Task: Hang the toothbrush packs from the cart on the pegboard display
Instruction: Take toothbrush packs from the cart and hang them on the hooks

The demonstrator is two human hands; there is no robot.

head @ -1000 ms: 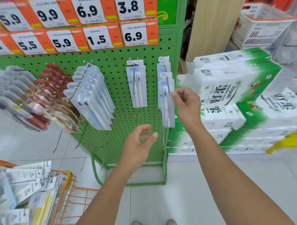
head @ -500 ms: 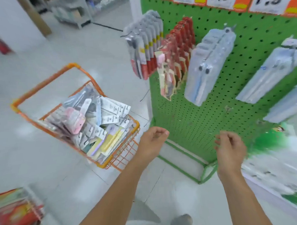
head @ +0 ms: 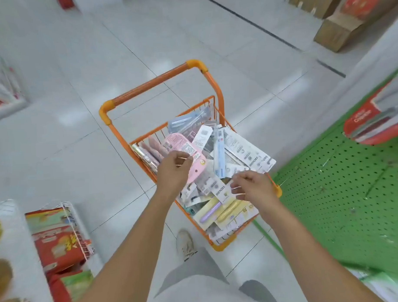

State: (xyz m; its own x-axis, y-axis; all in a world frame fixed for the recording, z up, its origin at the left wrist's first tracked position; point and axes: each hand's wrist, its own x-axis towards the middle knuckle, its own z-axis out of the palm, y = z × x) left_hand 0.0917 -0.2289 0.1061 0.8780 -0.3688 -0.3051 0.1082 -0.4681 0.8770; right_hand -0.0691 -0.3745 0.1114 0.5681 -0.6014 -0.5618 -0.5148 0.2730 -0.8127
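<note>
Where the head camera looks down past both bare forearms, we see a small orange wire shopping cart with a tubular orange handle standing on the pale tiled floor, heaped with flat carded toothbrush packs that lie in a loose, overlapping pile. We note that the left hand hovers over the near left part of the pile, its fingers loosely curled with thumb and forefinger drawn close together just above a pink rounded blister pack; we cannot tell whether it touches that pack. The right hand hangs over the near right edge of the cart, fingers half bent and spread, gripping nothing that we can make out, above a pale yellow card holding a lilac brush and a yellow brush. To the right we see the green perforated pegboard display, with red and grey packs hanging at its upper edge, blurred. At lower left we see red and green packaged goods beside a white wire rack, and brown cardboard boxes at upper right.
</note>
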